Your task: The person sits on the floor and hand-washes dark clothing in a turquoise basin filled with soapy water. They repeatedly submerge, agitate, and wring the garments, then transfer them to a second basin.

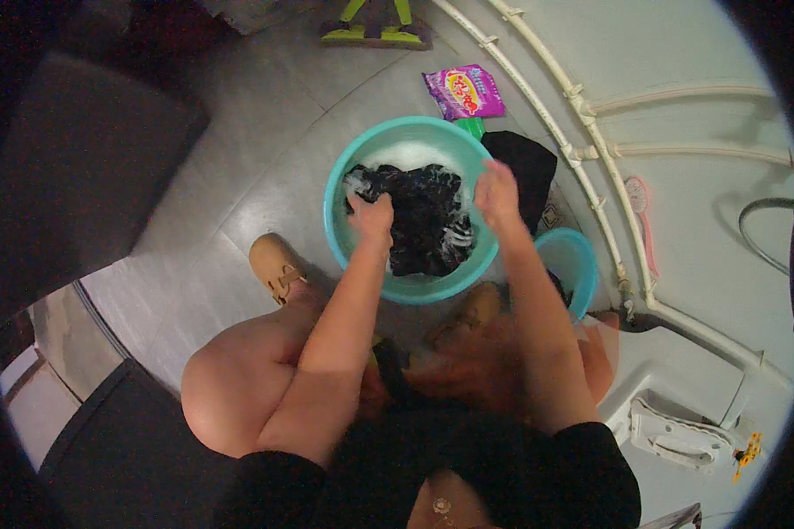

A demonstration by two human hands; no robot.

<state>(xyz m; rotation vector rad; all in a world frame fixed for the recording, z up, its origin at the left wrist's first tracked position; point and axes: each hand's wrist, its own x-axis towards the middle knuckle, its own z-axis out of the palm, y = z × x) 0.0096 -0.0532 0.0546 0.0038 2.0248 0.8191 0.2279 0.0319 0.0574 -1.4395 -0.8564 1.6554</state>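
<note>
A turquoise basin (334, 240) stands on the floor before me with soapy water and a wet black garment (425, 225) in it. White suds (415, 152) float along its far side, and streaks of foam lie on the cloth. My left hand (372, 220) is down at the garment's left part, its fingers closed on the fabric and partly sunk in the foam. Over the basin's right rim is my right hand (498, 194), lifted off the garment. Motion smears its fingers, so their pose and anything in them stay unclear.
Beyond the basin lie a purple packet (464, 92) and a green-headed mop (375, 35). To the right are a black cloth (522, 172), a smaller blue bucket (578, 264), a pink-handled brush (644, 220) and white wall pipes (582, 115). My shoes (275, 264) flank the basin's near side.
</note>
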